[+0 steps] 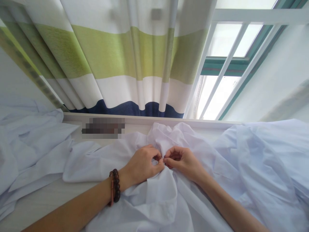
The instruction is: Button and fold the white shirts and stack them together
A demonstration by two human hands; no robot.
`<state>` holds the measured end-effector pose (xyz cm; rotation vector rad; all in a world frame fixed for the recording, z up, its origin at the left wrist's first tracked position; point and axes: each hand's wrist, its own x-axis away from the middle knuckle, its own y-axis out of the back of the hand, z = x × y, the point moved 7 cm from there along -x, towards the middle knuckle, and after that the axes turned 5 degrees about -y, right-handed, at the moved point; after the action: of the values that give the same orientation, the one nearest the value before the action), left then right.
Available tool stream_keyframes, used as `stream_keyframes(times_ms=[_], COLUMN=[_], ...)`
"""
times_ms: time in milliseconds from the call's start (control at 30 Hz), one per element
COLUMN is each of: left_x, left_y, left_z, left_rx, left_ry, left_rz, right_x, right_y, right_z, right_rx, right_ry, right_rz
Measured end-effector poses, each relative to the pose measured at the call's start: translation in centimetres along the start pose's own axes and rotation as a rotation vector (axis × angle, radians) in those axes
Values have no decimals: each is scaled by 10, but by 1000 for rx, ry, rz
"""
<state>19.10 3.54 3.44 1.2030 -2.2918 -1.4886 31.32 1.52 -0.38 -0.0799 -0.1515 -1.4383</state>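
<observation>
A white garment, thin and crumpled, is spread in front of me and looks like a shirt or coat. My left hand pinches a bit of its cloth between thumb and forefinger. Right beside it, my right hand pinches the same spot from the other side, the fingertips of both hands almost touching. Whatever small part lies between the fingertips is too hidden to make out. A dark beaded bracelet and a thin reddish band circle my left wrist.
More white cloth lies heaped at the left and at the right. A pale table shows at lower left, with a raised back ledge. Behind hangs a striped curtain, next to a barred window. A blurred-out patch covers something near the ledge.
</observation>
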Motion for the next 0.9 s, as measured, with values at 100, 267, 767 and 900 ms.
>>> stream_keyframes(times_ms=[100,267,767,900], left_x=[1,3,1,2], left_y=[-2,-2,2,2], left_z=[0,4,8,7], left_rx=[-71,7,235,221], left_ry=[7,3,-19,-39], left_rz=[-9,-36,-59,-60], right_x=[1,0,5,15], right_y=[1,1,-6,-16], right_z=[0,-1,16,27], right_rx=[23,10,362,772], right_ry=[23,27,114,238], right_rz=[-28,-31,-56,-92])
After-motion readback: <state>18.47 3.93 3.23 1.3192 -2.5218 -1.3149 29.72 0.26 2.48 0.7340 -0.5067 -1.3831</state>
